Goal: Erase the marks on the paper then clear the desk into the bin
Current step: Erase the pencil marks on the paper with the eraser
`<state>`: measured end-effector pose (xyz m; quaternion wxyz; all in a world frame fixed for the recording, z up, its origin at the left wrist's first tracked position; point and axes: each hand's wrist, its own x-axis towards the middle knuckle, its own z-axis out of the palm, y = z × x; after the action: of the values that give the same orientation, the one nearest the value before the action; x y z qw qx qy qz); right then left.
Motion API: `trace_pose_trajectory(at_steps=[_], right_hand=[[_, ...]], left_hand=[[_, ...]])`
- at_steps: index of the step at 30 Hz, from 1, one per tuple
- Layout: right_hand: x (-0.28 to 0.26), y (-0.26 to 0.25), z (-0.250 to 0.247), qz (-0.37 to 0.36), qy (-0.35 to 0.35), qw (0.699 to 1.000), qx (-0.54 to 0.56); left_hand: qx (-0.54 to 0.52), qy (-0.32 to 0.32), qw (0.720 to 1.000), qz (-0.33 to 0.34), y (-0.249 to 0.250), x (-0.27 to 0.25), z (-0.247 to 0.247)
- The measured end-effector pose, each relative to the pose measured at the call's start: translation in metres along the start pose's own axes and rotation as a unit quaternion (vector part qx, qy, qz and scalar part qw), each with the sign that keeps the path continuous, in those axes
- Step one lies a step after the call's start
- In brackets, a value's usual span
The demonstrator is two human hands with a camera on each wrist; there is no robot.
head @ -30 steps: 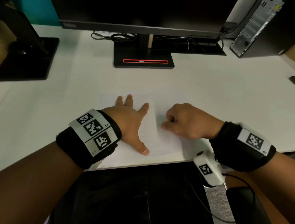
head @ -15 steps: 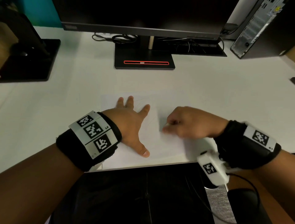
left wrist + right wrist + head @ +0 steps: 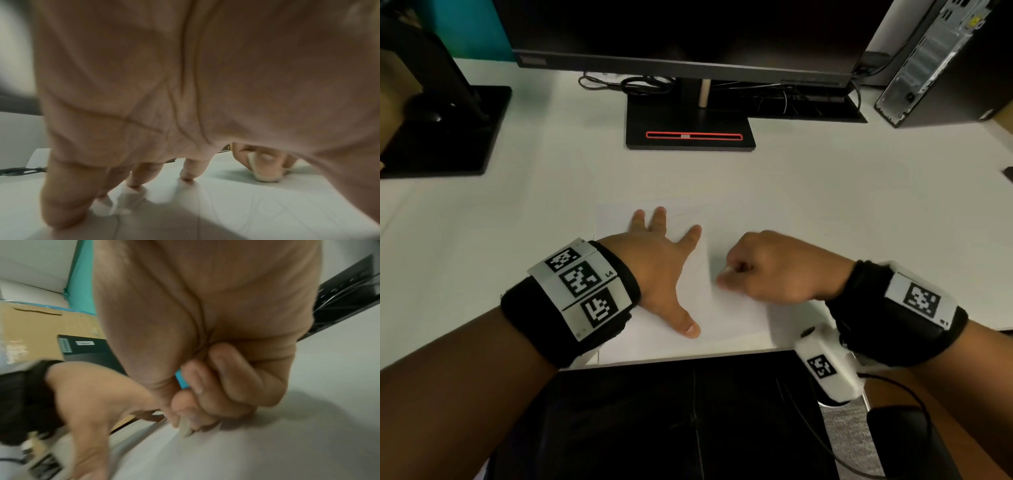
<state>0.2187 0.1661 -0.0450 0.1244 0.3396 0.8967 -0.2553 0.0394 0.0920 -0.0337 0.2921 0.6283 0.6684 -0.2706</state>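
A white sheet of paper (image 3: 726, 318) lies on the white desk (image 3: 859, 212) near its front edge. My left hand (image 3: 671, 274) presses flat on the sheet's left part, fingers spread. Faint pencil lines (image 3: 267, 211) show on the paper in the left wrist view. My right hand (image 3: 763, 270) is curled round a white eraser (image 3: 726, 270) with a blue sleeve (image 3: 182, 381). The eraser tip (image 3: 186, 428) touches the paper just right of my left hand. A small crumpled white bit (image 3: 123, 201) lies by my left fingertips.
A black monitor stand (image 3: 690, 126) with cables (image 3: 640, 84) sits behind the paper. A second black stand (image 3: 441, 130) is at the far left and a PC tower (image 3: 941, 61) at the far right. A cardboard box (image 3: 41, 331) stands off to the left. A dark surface (image 3: 688, 411) lies below the desk edge.
My right hand has shifted a little back and forth over the paper with the eraser. My left hand has stayed pressed on the sheet.
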Motion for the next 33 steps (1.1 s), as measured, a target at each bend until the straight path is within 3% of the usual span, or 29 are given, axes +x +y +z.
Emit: trace_pose_trajectory(at_steps=[2, 6, 10, 15, 19, 23, 28, 33], right_hand=[[0.001, -0.002, 0.001, -0.004, -0.018, 1.000, 0.007], [0.009, 0.009, -0.011, 0.027, 0.017, 0.999, 0.019], [0.004, -0.007, 0.003, -0.021, -0.013, 1.000, -0.007], [0.015, 0.006, -0.011, 0.021, 0.016, 1.000, 0.013], [0.009, -0.009, 0.002, -0.038, -0.019, 0.999, -0.005], [0.018, 0.005, -0.011, 0.011, 0.018, 1.000, 0.011], [0.014, -0.011, 0.001, -0.028, -0.010, 1.000, -0.005], [0.022, 0.000, -0.013, 0.017, 0.028, 0.999, 0.011]], left_hand=[[0.002, 0.001, 1.000, 0.003, 0.000, 0.001, 0.000], [-0.001, -0.001, 1.000, 0.000, 0.001, 0.000, -0.001], [0.000, -0.001, 1.000, 0.003, 0.000, 0.001, 0.000], [-0.003, -0.001, 1.000, 0.003, 0.000, 0.000, 0.000], [-0.001, 0.003, 1.000, 0.007, 0.000, 0.001, 0.001], [-0.008, 0.003, 1.000, 0.007, -0.001, 0.000, 0.000], [-0.003, 0.007, 1.000, 0.010, -0.002, 0.003, 0.002], [-0.005, 0.007, 1.000, 0.009, -0.002, 0.003, 0.002]])
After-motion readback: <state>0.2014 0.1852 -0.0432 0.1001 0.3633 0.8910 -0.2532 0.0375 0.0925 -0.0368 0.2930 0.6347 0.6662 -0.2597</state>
